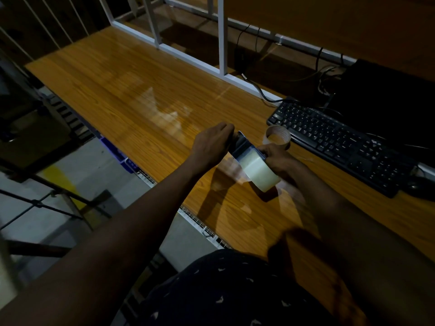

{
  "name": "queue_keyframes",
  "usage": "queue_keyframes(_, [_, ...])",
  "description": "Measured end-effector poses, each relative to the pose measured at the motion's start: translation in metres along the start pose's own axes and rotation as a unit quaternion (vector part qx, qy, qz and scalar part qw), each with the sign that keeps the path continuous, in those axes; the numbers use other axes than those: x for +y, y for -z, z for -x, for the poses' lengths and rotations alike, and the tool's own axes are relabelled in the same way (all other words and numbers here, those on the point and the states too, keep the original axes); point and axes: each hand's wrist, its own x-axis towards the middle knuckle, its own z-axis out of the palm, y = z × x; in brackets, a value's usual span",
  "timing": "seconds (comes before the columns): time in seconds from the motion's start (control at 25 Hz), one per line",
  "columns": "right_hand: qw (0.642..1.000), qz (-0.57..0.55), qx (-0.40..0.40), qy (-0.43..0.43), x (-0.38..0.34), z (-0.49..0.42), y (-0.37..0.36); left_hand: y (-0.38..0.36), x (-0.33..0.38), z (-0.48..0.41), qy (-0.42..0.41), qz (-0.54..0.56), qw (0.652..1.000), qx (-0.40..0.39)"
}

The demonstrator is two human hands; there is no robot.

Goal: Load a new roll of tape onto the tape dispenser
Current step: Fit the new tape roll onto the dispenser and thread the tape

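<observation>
Left hand point(211, 143): up over the bench, fingers point(224, 128) curled tight around the far end of the tape dispenser, knuckles toward the camera.
Right hand point(280, 158): at the near right side of the dispenser, just beside the roll; it is blurred, and whether its fingers are pinching the roll, the dispenser body or just pressing on it, I cannot tell.
Tape dispenser point(243, 147): dark body with a bluish metal sheen, held between both hands above the bench, lying at a slant from upper left to lower right.
Roll of tape point(259, 171): pale, clear-looking roll sitting at the near end of the dispenser, its broad outer face turned up toward the camera; whether it is fully seated cannot be told.
Empty core point(277, 137): a bare cardboard-coloured ring lying on the bench just beyond the right hand, right up against the near edge of the keyboard.
Keyboard point(341, 147): black, set at an angle along the right side of the bench, cables trailing away behind it.
Bench point(117, 90): orange-brown wood grain with a glossy reflection in the middle; its left stretch is bare, and the shadows of the hands and the roll fall on it just below them.
Frame point(222, 36): white metal uprights and rails along the far edge of the bench.
Lighting: dim, so the small details are hard to read.
</observation>
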Motion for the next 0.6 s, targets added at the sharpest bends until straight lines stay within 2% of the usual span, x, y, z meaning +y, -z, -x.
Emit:
queue_keyframes(0.12, [1.000,0.006,-0.001,-0.004,0.0030,-0.0020,0.0009,-0.0003,-0.0033,-0.0020,0.025,0.058,0.997,-0.034])
queue_keyframes(0.28, [1.000,0.004,-0.007,-0.004,0.0041,-0.0027,0.0001,-0.0012,-0.0074,-0.0067,0.054,0.179,0.982,-0.036])
queue_keyframes(0.6, [1.000,0.005,-0.019,-0.003,0.0004,0.0018,0.0028,-0.0024,-0.0074,-0.0025,0.053,0.201,0.978,-0.026])
